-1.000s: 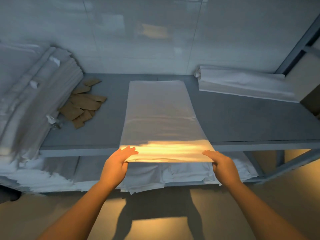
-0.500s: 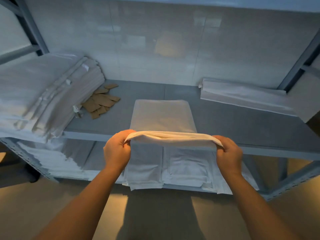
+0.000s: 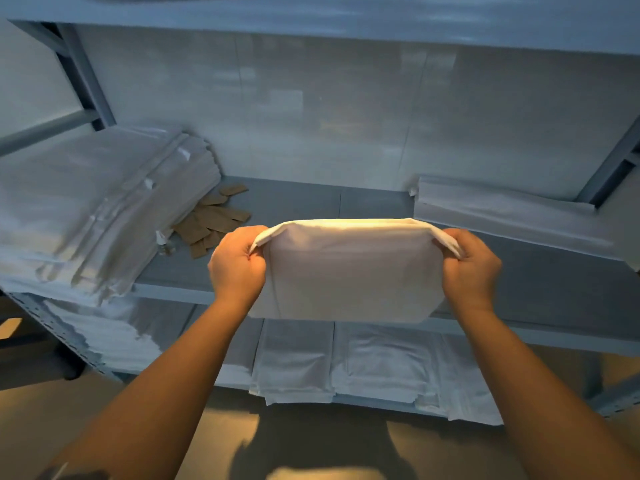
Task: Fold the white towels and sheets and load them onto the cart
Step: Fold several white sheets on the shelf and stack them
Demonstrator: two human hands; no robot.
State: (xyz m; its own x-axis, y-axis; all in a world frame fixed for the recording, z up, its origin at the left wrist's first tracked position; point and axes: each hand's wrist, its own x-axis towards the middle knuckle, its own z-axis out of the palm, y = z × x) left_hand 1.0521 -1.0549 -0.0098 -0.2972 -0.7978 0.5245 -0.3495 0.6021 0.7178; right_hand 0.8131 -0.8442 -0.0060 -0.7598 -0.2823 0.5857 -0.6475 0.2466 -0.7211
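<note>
The person holds a folded white sheet point(image 3: 349, 268) in the air with 2 hands, in front of the grey metal shelf point(image 3: 311, 206). The left hand point(image 3: 237, 263) is closed around the upper left corner of the sheet, and the right hand point(image 3: 472, 266) is closed around the upper right corner. The fingers are curled tight and the cloth bunches a little at each grip. The sheet hangs down flat between the hands and its lower edge covers the front edge of the shelf.

On the left side of the shelf lies a tall pile of folded linen point(image 3: 93, 209). Just beside this pile are some brown paper pieces point(image 3: 214, 220). At the back right of the shelf lies 1 long folded cloth point(image 3: 502, 213). On the lower shelf, under the hands, there are more folded white towels point(image 3: 346, 365).
</note>
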